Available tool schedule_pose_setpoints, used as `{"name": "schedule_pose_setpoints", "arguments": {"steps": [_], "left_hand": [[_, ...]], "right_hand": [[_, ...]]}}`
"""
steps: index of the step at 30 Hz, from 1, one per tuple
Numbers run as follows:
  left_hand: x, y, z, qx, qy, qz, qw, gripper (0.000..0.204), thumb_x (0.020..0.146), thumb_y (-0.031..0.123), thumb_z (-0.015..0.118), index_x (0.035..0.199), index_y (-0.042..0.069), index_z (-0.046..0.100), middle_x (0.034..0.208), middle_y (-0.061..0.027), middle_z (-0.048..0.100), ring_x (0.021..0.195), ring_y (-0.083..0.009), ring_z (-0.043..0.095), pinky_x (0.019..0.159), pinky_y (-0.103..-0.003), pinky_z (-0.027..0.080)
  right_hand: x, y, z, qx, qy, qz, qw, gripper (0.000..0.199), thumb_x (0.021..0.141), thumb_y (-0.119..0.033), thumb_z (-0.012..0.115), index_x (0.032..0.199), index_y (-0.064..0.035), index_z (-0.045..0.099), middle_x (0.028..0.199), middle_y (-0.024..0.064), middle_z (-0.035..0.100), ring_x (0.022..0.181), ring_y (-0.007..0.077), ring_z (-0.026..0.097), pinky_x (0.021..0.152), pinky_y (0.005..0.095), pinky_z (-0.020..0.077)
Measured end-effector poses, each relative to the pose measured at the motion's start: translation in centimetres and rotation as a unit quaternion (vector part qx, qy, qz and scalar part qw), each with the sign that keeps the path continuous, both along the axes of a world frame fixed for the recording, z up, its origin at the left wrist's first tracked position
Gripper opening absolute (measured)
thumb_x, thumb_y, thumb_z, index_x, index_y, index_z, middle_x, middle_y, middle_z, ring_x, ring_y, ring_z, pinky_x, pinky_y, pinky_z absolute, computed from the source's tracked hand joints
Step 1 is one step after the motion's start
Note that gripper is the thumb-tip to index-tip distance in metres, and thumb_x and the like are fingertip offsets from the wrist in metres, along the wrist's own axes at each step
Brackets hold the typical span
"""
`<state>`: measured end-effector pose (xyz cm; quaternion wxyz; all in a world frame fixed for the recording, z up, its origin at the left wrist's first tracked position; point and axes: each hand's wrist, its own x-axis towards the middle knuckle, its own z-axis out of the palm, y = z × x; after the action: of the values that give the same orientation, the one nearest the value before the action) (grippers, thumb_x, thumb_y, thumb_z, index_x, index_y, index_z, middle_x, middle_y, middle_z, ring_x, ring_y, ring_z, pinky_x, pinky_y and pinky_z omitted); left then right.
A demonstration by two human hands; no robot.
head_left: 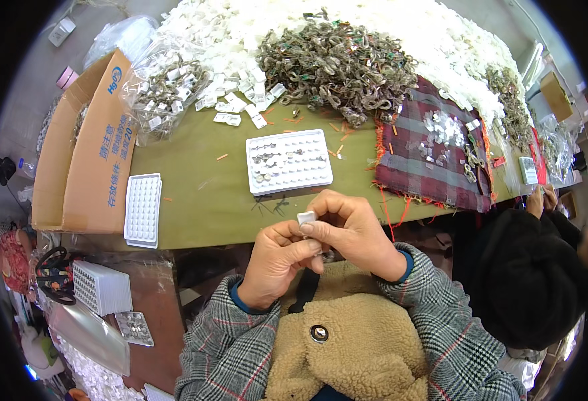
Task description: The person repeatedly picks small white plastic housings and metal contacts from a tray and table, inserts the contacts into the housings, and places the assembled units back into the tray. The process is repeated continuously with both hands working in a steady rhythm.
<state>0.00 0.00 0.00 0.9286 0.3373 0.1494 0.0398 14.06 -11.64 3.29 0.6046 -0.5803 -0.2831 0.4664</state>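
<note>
Close together in front of my chest, both hands are held just off the table's near edge. A small white plastic piece (306,217) sticks up between the fingers, with the thumb and forefinger of my right hand (353,224) pinched on it. My left hand (275,262) is closed right below, fingertips pressed together; a bit of something greyish shows under them, too small to name. Beyond the hands lies a white compartment tray (326,175), with small round metallic parts in some rows of its pockets.
On the green tabletop (207,180) sit a heap of grey looped cords (334,70), many white plastic pieces (230,107) and a plaid cloth (411,157). At left are a cardboard box (96,160), another white tray (144,210) and stacked trays (103,287). A person (528,281) works at right.
</note>
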Motion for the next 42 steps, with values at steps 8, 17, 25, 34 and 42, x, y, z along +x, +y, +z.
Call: {"name": "schedule_pose_setpoints", "arguments": {"steps": [8,17,25,34,42], "left_hand": [[0.8,-1.7,-1.0,-0.205,-0.044,-0.018,0.978,0.03,0.093,0.019,0.07,0.113,-0.003,0.062,0.092,-0.0064,0.067,0.068,-0.0064,0.062,0.058,-0.017,0.054],[1.2,-2.1,-0.5,-0.108,-0.013,-0.001,0.994,0.025,0.09,0.013,0.073,0.106,-0.002,0.065,0.084,-0.0045,0.065,0.059,-0.0061,0.056,0.052,-0.017,0.049],[0.9,-2.7,-0.6,-0.179,-0.059,-0.001,0.982,0.022,0.094,0.016,0.068,0.108,0.0,0.063,0.086,-0.0015,0.064,0.06,-0.003,0.053,0.051,-0.016,0.045],[-0.7,-3.6,0.3,-0.19,-0.057,-0.011,0.98,0.024,0.099,0.025,0.062,0.104,0.002,0.063,0.086,0.0004,0.064,0.055,0.0012,0.045,0.05,-0.013,0.039],[-1.9,-5.2,0.9,-0.141,-0.029,0.014,0.99,0.025,0.1,0.028,0.06,0.1,0.003,0.062,0.083,-0.0007,0.064,0.055,-0.0004,0.046,0.05,-0.014,0.038]], "right_hand": [[1.8,-2.2,0.5,0.138,-0.324,0.012,0.936,0.017,0.082,-0.002,0.075,0.099,0.0016,0.071,0.097,0.0099,0.063,0.08,0.0167,0.063,0.068,0.0271,0.0508],[1.9,-3.5,-0.1,0.172,-0.259,-0.008,0.95,0.021,0.081,0.0,0.074,0.102,0.0016,0.071,0.098,0.0147,0.067,0.083,0.0245,0.068,0.072,0.0305,0.0548],[0.5,-4.2,1.2,0.201,-0.439,0.002,0.876,0.026,0.076,0.0,0.077,0.1,0.0045,0.067,0.102,0.0174,0.066,0.082,0.0326,0.066,0.074,0.0384,0.0546],[-1.2,-3.9,0.1,0.292,-0.655,-0.054,0.695,0.028,0.072,-0.002,0.078,0.094,0.0076,0.064,0.098,0.0165,0.064,0.072,0.0251,0.061,0.065,0.0359,0.0506],[-1.7,-4.6,-0.1,0.328,-0.672,-0.069,0.66,0.021,0.073,-0.004,0.075,0.086,0.0054,0.062,0.091,0.0145,0.063,0.067,0.0233,0.057,0.063,0.0352,0.0489]]}}
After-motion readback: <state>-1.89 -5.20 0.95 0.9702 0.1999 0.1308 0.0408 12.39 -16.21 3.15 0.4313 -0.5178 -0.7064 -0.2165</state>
